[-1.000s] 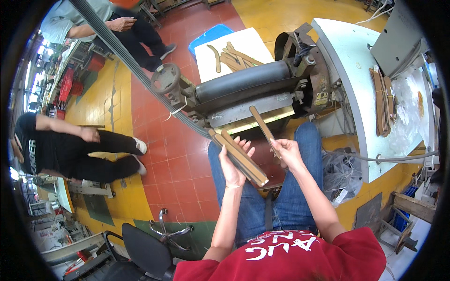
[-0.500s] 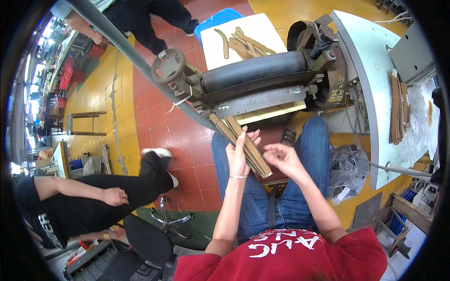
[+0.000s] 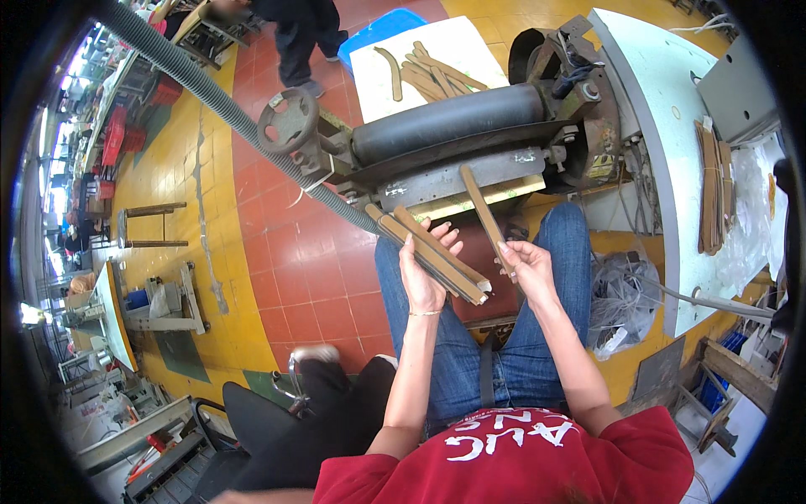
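Observation:
My left hand (image 3: 425,277) is closed around a small bundle of long, flat brown strips (image 3: 432,254), leather-like with dark edges. The bundle slants across the palm, its lower end pointing towards my lap. To the right, my right hand (image 3: 529,269) pinches the near end of a single brown strip (image 3: 480,202). That strip points away from me, its far end in front of the machine's grey metal plate (image 3: 445,182); whether they touch I cannot tell. Beyond the plate lies the machine's dark roller (image 3: 449,124).
Behind the roller, several brown strips lie on a white board (image 3: 369,71) over a blue bin (image 3: 386,28). A handwheel (image 3: 288,122) and grey hose (image 3: 193,80) stand left. A pale table (image 3: 646,101) at right bears tied brown strips (image 3: 712,189). People are nearby on the left.
My right hand has taken one strip and holds it apart, to the right of the bundle. The person at left has moved closer behind me; another at the far side has stepped away.

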### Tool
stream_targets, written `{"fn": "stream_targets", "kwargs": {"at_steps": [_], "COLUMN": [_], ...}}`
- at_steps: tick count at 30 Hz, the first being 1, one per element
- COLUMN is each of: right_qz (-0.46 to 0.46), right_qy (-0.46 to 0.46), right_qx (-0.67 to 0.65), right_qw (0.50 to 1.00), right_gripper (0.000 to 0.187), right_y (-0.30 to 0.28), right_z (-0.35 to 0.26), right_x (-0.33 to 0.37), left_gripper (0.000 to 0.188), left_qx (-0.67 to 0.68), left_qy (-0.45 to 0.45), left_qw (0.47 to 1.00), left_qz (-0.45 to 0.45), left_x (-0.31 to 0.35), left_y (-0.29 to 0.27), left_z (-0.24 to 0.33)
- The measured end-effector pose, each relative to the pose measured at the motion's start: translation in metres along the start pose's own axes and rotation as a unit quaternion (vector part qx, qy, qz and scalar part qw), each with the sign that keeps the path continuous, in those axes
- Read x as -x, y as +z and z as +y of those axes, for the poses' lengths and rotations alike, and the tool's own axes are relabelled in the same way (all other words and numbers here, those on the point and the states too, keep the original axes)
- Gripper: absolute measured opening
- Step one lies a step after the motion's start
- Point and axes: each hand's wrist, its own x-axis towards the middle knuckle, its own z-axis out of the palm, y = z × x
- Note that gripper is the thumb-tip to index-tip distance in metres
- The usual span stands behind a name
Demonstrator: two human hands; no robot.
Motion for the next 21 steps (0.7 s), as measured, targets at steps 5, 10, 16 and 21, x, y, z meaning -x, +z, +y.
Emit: {"fn": "stream_targets", "kwargs": {"at_steps": [5, 10, 16, 21], "right_qz": [-0.003, 0.122, -0.126, -0.068], "right_qy": [0.008, -0.138, -0.074, -0.096], "right_qx": [-0.044, 0.056, 0.037, 0.148], "right_qw": [0.999, 0.981, 0.989, 0.982], "right_gripper": [0.036, 0.053, 0.031, 0.024], "right_y": [0.014, 0.04, 0.024, 0.025], "right_z": [-0.014, -0.022, 0.004, -0.001], "right_x": [-0.039, -0.054, 0.022, 0.034], "left_gripper": [0.046, 0.043, 0.041, 0.041], "left_qx": [-0.049, -0.067, -0.112, -0.134], "left_qy": [-0.011, -0.024, 0.004, -0.004], "left_qw": [0.999, 0.997, 0.994, 0.991], "left_qz": [-0.012, -0.019, -0.008, 0.016], "left_x": [0.007, 0.013, 0.008, 0.01], "left_y": [-0.002, 0.003, 0.01, 0.015], "left_z": [0.0, 0.0, 0.001, 0.001]}}
